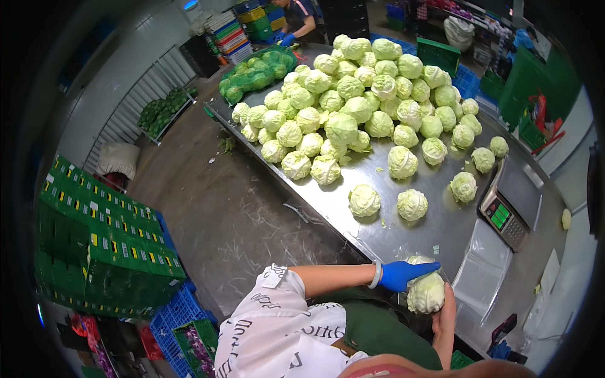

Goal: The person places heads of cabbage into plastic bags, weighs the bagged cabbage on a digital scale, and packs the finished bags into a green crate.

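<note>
A pale green cabbage head [425,292] is held between both hands near the steel table's front edge, with clear plastic film around it. My left hand [409,276], in a blue glove, lies across its upper left side. Bare of any glove, my right hand [444,309] supports it from the lower right; that hand's fingers are partly hidden. Another pale cabbage surface [420,260] shows just behind the gloved hand. Beyond, single cabbages [412,205] stand apart on the table, and a large heap of cabbages [354,106] covers its far part.
A digital scale [513,208] stands at right, beside a stack of clear plastic bags [482,271]. A green net sack of cabbages [257,73] lies at the far left of the table [326,208]. Green crates [108,245] are stacked at left. A co-worker [300,21] stands beyond the table.
</note>
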